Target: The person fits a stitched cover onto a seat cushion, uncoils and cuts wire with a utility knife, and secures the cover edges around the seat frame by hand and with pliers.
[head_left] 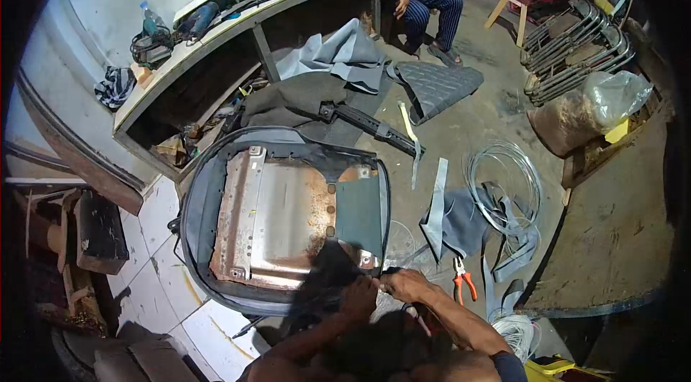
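A vehicle seat part (288, 187) lies with its underside up, showing a rusty metal pan inside a black cover (198, 238). At its near right corner my left hand (358, 297) is closed, fingers curled against the cover's edge. My right hand (404, 285) meets it there, thumb and fingers pinched together. Whatever sits between the fingertips is too small to make out. A grey-green patch (360, 216) covers the right part of the pan. Pliers with orange handles (464, 282) rest on the floor to the right of my right hand.
A wire coil (533, 187) lies over grey fabric scraps (461, 220) on the right. Beyond the seat are a black metal rail (374, 130) and a quilted grey piece (439, 87). A person (425, 7) sits at the back. A workbench (252, 18) runs along the left wall.
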Tool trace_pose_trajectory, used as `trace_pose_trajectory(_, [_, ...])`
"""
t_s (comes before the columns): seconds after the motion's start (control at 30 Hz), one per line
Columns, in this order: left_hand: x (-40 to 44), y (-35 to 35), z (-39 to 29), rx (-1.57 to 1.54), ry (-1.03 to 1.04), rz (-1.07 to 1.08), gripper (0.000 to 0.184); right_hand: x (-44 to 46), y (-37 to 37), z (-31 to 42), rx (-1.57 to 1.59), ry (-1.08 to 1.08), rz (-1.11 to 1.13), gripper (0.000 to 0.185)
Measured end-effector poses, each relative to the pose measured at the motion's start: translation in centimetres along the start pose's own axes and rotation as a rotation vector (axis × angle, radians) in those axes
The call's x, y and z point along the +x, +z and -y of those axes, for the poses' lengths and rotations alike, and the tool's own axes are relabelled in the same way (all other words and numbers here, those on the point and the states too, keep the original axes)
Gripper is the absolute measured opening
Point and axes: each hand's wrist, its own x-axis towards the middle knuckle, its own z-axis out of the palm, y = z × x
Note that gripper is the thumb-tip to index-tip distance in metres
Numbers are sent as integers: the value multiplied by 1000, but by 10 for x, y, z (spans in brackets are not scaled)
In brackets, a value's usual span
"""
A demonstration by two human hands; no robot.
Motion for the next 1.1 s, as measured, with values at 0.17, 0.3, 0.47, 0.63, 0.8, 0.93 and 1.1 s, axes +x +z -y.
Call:
trace_pose_trajectory(0.17, [4, -6, -5, 112, -4, -23, 15, -20, -24, -10, -25, 24, -30, 30])
trace_pose_trajectory(0.3, [10, 7, -8, 61, -70, 39, 9, -19, -14, -32, -72, -20, -88, 25])
trace_pose_trajectory(0.47, [6, 3, -15, 125, -102, 28, 13, 5, 4, -28, -74, -65, -107, 24])
trace_pose_trajectory(0.63, [4, 6, -9, 169, 8, -3, 21, 5, 7, -34, -133, -26, -48, 26])
trace_pose_trajectory(0.8, [-5, 1, -13, 153, -18, -11, 21, -38, -33, -48, 86, 16, 2, 41])
trace_pose_trajectory(0.93, [26, -48, 19, -152, -50, -52, 20, -47, -41, -72, 181, 53, -172, 39])
trace_pose_trajectory(1.1, [135, -145, 131, 11, -91, -492, 15, 6, -108, -30, 82, -127, -523, 30])
